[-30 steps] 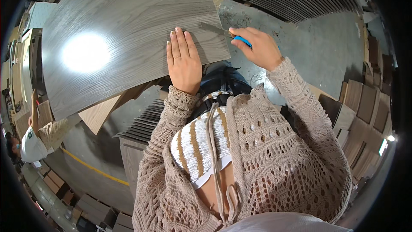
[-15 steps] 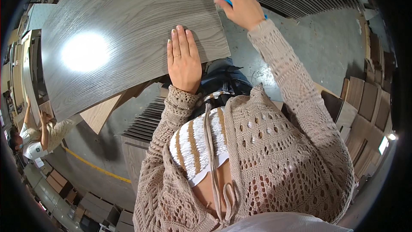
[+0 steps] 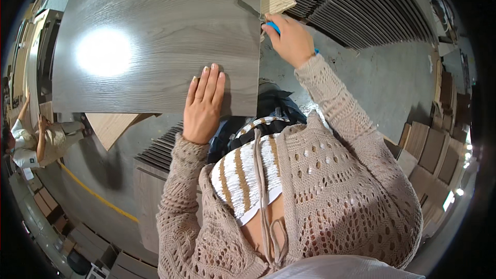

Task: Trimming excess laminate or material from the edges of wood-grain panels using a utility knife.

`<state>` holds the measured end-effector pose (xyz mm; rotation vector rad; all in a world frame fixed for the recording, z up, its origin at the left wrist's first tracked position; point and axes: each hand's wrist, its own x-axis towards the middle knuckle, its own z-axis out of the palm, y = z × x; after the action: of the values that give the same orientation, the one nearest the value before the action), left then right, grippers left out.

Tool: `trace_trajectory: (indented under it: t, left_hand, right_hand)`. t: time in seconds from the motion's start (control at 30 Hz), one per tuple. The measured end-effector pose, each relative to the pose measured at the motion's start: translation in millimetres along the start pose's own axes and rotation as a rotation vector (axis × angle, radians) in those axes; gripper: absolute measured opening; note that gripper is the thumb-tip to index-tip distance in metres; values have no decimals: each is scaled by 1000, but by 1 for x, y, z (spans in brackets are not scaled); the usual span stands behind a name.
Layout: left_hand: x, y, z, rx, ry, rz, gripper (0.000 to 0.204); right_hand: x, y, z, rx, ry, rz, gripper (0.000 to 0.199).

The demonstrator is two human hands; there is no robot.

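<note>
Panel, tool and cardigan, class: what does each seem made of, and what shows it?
Panel: probably wood-based board, satin finish, with grey grain and a bright reflection. Tool: likely metal, flat and dull grey; its bright blue handle, perhaps plastic. Cardigan: knitted yarn, matte beige, by its stitches and holes; fibre unclear.

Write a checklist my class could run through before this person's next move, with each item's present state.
1. Left hand flat on the grey wood-grain panel: ok.
2. Right hand gripping the blue-handled tool: ok.
3. Left fingers away from the blade: ok, they are apart.
4. Blade touching the panel: cannot tell; it overlaps the panel's right edge in this view.
5. Panel well supported: cannot tell; its underside is hidden.
6. Other person away from the blade: ok, off to the far left.
</note>
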<state>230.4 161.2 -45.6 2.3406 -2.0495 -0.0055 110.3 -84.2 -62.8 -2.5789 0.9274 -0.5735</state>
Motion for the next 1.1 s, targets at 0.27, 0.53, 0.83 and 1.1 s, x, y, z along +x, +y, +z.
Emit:
trace_trajectory:
  t: [0.27, 0.53, 0.83, 1.1]
  left_hand:
    - [36, 6, -9, -403, -36, -147, 78]
    - [64, 22, 27, -90, 166, -371, 56]
    - [55, 23, 28, -34, 138, -302, 49]
    - [69, 52, 12, -38, 144, -312, 51]
  right_hand:
    - [-6, -34, 14, -9, -94, 73, 31]
    - [3, -54, 37, -18, -122, 41, 32]
    - [-1, -59, 30, 5, -230, 71, 31]
    - [-22, -50, 3, 16, -163, 25, 32]
